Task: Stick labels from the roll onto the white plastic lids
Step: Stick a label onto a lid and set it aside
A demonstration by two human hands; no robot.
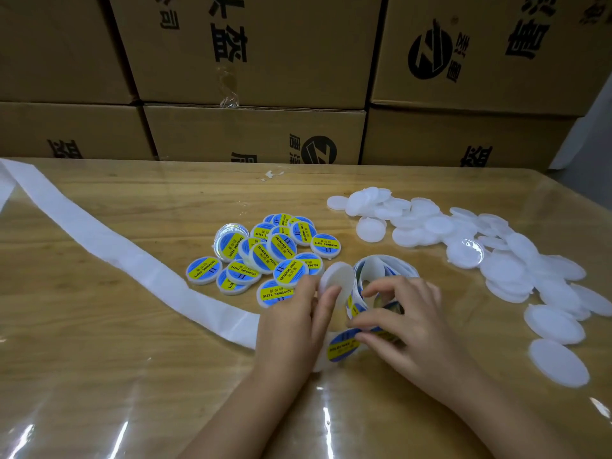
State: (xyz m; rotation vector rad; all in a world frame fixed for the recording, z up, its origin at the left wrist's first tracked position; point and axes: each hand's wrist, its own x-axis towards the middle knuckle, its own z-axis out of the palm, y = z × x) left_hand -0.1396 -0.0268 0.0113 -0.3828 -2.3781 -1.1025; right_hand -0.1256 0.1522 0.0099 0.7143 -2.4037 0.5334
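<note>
My left hand (291,321) holds a plain white lid (336,281) upright between thumb and fingers. Right beside it stands the label roll (381,266), its blue and yellow labels curling loose. My right hand (402,321) pinches a blue and yellow label (342,344) at the roll's free end, in front of the lid. A pile of labelled lids (268,251) lies behind my left hand. Several bare white lids (496,256) are spread over the table's right side.
A long white strip of empty backing paper (109,251) trails from under my left hand to the table's far left edge. The wooden table (132,376) has a glossy clear cover. Stacked cardboard boxes (251,51) wall off the back.
</note>
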